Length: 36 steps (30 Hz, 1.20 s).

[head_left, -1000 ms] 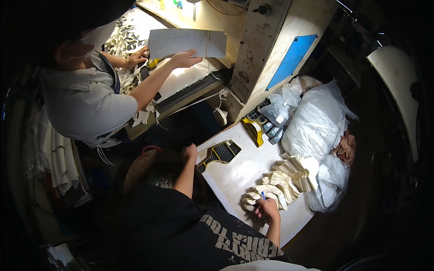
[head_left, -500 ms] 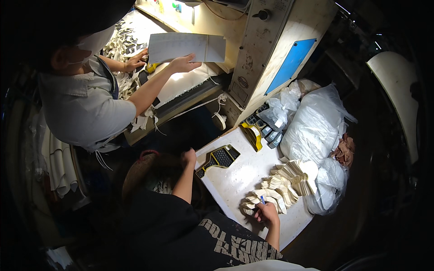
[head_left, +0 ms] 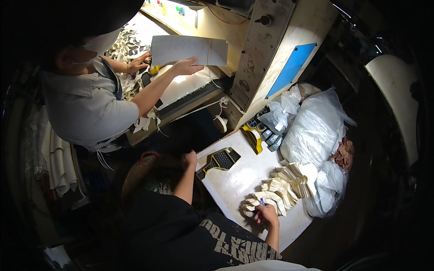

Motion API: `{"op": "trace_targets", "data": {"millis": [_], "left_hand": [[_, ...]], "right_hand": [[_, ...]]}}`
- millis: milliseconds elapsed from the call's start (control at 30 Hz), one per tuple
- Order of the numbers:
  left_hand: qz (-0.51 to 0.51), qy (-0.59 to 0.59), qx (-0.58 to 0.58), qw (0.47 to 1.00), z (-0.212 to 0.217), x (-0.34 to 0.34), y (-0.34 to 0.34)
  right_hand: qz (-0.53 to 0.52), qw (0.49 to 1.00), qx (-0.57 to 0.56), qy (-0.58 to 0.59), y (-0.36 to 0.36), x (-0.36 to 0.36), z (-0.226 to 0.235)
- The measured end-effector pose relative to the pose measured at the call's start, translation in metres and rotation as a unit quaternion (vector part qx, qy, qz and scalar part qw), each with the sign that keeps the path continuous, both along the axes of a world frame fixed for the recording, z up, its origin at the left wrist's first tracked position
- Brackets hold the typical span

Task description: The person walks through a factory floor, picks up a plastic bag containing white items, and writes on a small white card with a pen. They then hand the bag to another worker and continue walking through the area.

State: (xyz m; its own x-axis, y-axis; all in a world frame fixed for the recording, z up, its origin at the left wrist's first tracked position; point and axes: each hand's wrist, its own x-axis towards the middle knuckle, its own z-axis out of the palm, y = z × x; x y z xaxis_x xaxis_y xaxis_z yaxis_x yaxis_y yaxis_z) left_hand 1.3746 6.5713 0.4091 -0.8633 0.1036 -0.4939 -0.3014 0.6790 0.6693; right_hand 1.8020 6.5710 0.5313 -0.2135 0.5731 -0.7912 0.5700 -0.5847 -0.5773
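My right hand [head_left: 267, 215] is closed on a blue-and-white pen [head_left: 262, 202] at the near end of fanned stacks of curved cream cut pieces [head_left: 282, 187]. The pen's lower end is hidden by my fingers. At the left edge of the white table [head_left: 235, 180], my left hand [head_left: 190, 158] is curled, and whatever it may hold cannot be made out. Just right of it lies a yellow-edged cutting die [head_left: 220, 161] with black filling. A second, curved yellow cutting die [head_left: 253, 138] rests at the table's far corner.
Beside the stacks are bulging clear plastic bags [head_left: 309, 126] and brown pieces [head_left: 344, 153]. A machine cabinet [head_left: 257, 58] rises behind the table. At upper left a masked co-worker [head_left: 86, 104] has a hand at a grey flat board [head_left: 187, 49], above cream scraps [head_left: 124, 47].
The whole view has shifted very slightly. My two hands and the stacks keep nearly the same places, and the co-worker's hand stays at the grey board.
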Motion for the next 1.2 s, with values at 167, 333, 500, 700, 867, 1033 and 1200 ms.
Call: {"op": "trace_targets", "data": {"millis": [167,333,500,700,867,1033,1200], "left_hand": [[-0.004,-0.004,0.007,1.000,0.013,0.003,-0.005],[-0.006,-0.009,0.035,0.999,0.034,0.018,-0.004],[0.004,0.028,-0.006,1.000,-0.021,-0.008,0.002],[-0.019,-0.006,-0.013,1.000,-0.014,0.000,0.004],[-0.022,-0.005,-0.017,1.000,-0.005,0.000,0.000],[-0.022,-0.009,-0.021,1.000,-0.008,0.001,0.001],[-0.020,-0.005,-0.016,1.000,-0.006,-0.002,0.004]], "right_hand": [[0.000,1.000,0.002,-0.007,0.000,0.000,-0.002],[-0.017,1.000,-0.004,-0.013,-0.003,0.000,0.003],[-0.005,1.000,0.006,0.001,-0.002,-0.004,0.004],[-0.010,1.000,0.014,-0.005,-0.002,0.003,-0.005],[-0.014,1.000,0.014,-0.002,-0.003,0.000,0.000],[-0.024,1.000,0.006,-0.007,-0.004,-0.003,0.005],[-0.023,1.000,0.005,-0.006,-0.003,-0.003,0.006]]}}
